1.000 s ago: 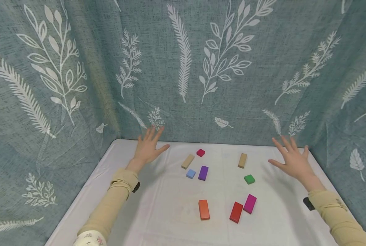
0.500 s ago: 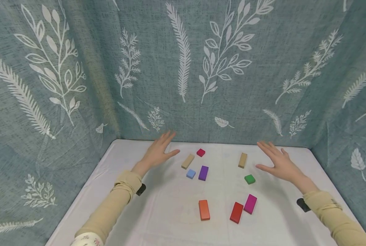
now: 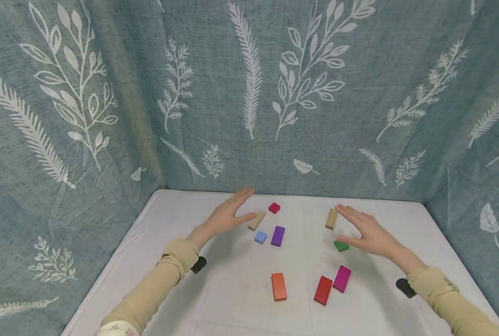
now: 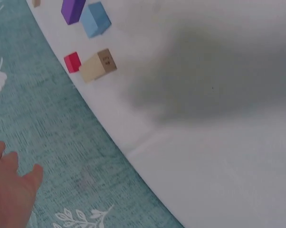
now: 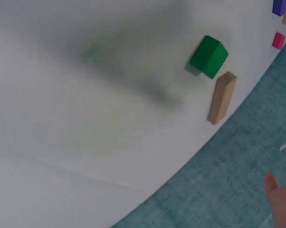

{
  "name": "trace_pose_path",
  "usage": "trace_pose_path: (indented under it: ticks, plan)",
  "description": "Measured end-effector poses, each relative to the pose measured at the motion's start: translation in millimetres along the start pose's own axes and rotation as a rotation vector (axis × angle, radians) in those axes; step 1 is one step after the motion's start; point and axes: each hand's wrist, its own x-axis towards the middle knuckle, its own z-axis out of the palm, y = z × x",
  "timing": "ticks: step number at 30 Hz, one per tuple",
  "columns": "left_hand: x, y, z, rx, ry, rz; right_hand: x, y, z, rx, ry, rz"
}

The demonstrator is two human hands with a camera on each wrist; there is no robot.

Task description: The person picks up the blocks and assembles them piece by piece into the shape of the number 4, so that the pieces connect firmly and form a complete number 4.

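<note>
My left hand (image 3: 228, 217) hovers over the back left of the table, fingers straight and thumb spread, holding nothing. Its thumb overlaps the left wooden block (image 3: 256, 220) in the head view. Beside that block lie a small crimson block (image 3: 274, 208), a light blue block (image 4: 96, 19) and a purple block (image 3: 278, 236). My right hand (image 3: 371, 233), likewise extended and without a thing in it, hangs above the right side. Its thumb partly covers the green block (image 5: 209, 57), and its fingertips reach the right wooden block (image 5: 222, 98) in the head view.
Nearer the front lie an orange block (image 3: 279, 286), a red block (image 3: 322, 290) and a magenta block (image 3: 342, 278), the last two close together. White cloth (image 3: 232, 308) covers the table. A teal curtain (image 3: 216, 93) with white leaf prints encloses the back and both sides.
Both hands have moved inward toward each other, the left one rightward and the right one leftward and slightly down. Their spread fingers have drawn closer together. The blocks stay where they were.
</note>
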Motion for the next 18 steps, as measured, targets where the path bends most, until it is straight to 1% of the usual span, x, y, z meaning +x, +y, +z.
trace_pose_path:
  ticks: [2,6,10,14,18]
  plan:
    - [-1.7,2.8,0.7,-0.024,-0.032,0.002,-0.2,-3,2,0.01,-0.001,-0.027]
    - [-4.4,7.4,5.0,-0.065,-0.072,0.03,-2.0,-7,5,0.036,-0.007,-0.072]
    - [-5.2,11.4,12.9,-0.113,-0.085,0.078,-4.0,-10,9,0.026,-0.017,-0.081]
    - [-5.9,16.4,20.5,-0.13,-0.098,0.139,-5.7,-16,13,0.041,-0.018,-0.084]
    - [-8.8,23.9,27.4,-0.151,-0.128,0.164,-7.3,-20,18,0.056,-0.019,-0.115]
